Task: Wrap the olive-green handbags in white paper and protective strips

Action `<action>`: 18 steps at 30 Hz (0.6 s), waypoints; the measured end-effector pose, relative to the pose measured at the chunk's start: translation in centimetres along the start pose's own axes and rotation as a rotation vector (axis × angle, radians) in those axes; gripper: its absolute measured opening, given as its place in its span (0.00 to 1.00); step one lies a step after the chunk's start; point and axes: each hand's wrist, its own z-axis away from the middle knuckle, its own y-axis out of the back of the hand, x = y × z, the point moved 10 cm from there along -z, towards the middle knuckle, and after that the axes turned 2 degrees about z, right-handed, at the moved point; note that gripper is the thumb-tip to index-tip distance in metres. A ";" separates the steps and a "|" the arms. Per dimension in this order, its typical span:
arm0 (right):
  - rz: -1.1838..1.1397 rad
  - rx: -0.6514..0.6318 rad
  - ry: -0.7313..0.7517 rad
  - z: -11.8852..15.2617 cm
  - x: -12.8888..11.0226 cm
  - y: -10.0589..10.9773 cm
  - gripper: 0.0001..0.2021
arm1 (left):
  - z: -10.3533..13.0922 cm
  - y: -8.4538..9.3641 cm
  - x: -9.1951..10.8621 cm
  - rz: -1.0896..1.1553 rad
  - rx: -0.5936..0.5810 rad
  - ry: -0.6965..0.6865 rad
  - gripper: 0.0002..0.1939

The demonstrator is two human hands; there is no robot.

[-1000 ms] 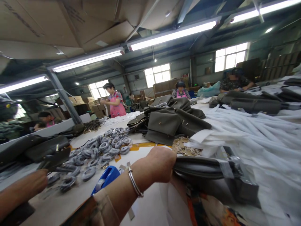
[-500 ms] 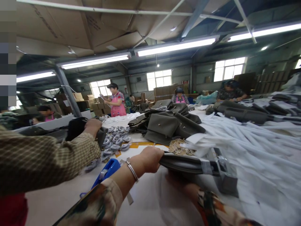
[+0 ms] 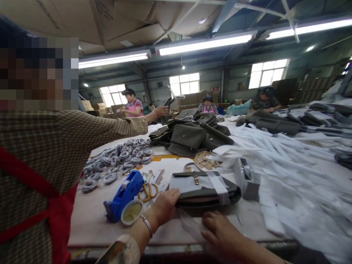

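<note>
Dark-olive leather-look handbag [image 3: 203, 192] already wears white sheeting [image 3: 182, 182], translucent strip [image 3: 220, 189] toward three o'clock, none at nine; left hand [image 3: 165, 206] clamps it, right hand [image 3: 220, 228] grip unclear.

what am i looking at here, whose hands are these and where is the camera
No machine here: these are a person's bare hands, seen from a camera worn on their head, looking forward and down. The left hand touches the left end of a dark bag with a gold-coloured clasp. The right hand is in front of it, near clear film; whether it grips that is unclear. On the table are also a blue tape dispenser, scissors, grey coils and more dark bags. The checked sleeve is a co-worker's.
</note>
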 end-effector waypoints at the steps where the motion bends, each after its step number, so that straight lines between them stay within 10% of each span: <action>1: -0.015 -0.004 -0.017 0.9 -0.1 -0.4 0.14 | 0.6 -1.3 0.2 -0.007 0.011 -0.005 0.30; 5: -0.006 -0.040 -0.133 2.6 -0.1 -1.9 0.24 | 1.5 -4.3 0.4 -0.038 0.042 0.004 0.28; 11: 0.041 -0.025 -0.204 1.9 -0.8 -2.3 0.10 | 1.0 -3.6 0.5 -0.042 0.018 -0.006 0.30; 18: 0.386 0.241 0.240 2.9 -7.7 0.1 0.09 | -0.5 -0.3 -0.2 -0.003 -0.099 0.019 0.28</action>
